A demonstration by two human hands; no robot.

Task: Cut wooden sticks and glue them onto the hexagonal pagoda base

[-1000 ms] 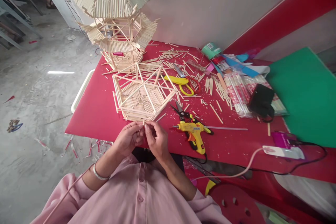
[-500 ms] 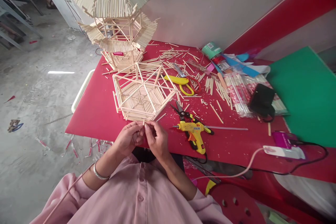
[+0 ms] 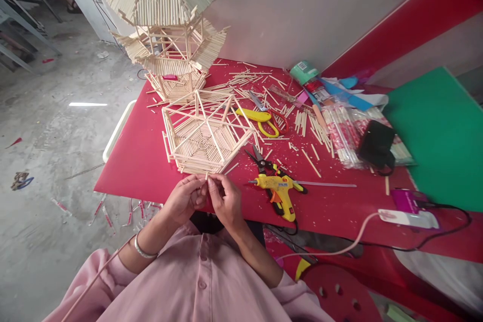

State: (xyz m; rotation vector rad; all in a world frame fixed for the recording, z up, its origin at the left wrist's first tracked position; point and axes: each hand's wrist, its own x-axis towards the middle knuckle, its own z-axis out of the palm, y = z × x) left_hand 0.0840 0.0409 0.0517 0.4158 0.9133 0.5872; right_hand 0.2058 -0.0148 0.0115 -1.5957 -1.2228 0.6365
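Close to the table's front edge, my left hand point(image 3: 186, 194) and my right hand point(image 3: 227, 200) meet, fingertips together. Between them they pinch a short wooden stick point(image 3: 207, 176), of which only a small pale end shows. Just beyond the fingers lies a six-sided stick frame point(image 3: 204, 153) with a floor of concentric sticks and bars crossing over its top. Behind it to the left stands a tiered stick pagoda point(image 3: 158, 15). Right of my right hand, a yellow glue gun point(image 3: 277, 186) rests on its side over black-and-yellow pliers point(image 3: 260, 158).
Yellow scissors point(image 3: 266, 123) and red-handled scissors point(image 3: 279, 119) lie among loose sticks point(image 3: 247, 78) on the red table point(image 3: 128, 166). Bagged sticks point(image 3: 343, 136), a black box-like object point(image 3: 376, 143), a green board point(image 3: 437, 131) and a white power strip point(image 3: 407, 218) with cables are at right.
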